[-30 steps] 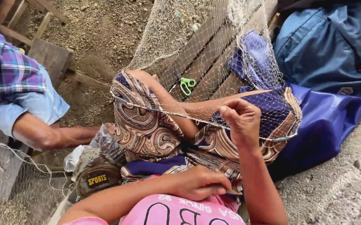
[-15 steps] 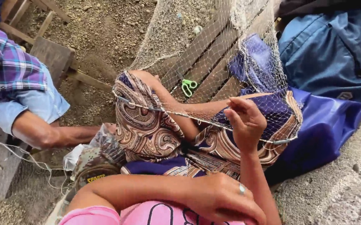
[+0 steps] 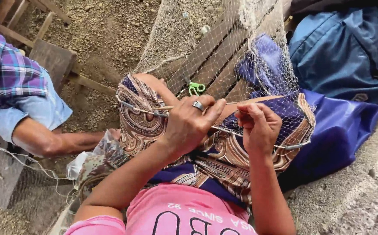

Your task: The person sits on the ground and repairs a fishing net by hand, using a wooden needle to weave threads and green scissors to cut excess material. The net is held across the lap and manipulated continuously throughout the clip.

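Netting drapes from the upper middle of the view down over your lap, covering your patterned skirt and the wooden slats beyond your knees. Your left hand, a ring on one finger, is closed around a taut cord at the net's edge, knuckles up, above the left knee. Your right hand sits just beside it, fingers curled and pinching a thin stick that runs across the mesh; whether it also grips the cord, you cannot tell. The two hands are close but not touching. Green scissors lie on the slats under the netting, just past your left hand. A blue bag rests at upper right, and blue cloth spreads beside your right knee. At left, another person in a plaid shirt and jeans rests a forearm low over the gravel ground, well apart from your hands.
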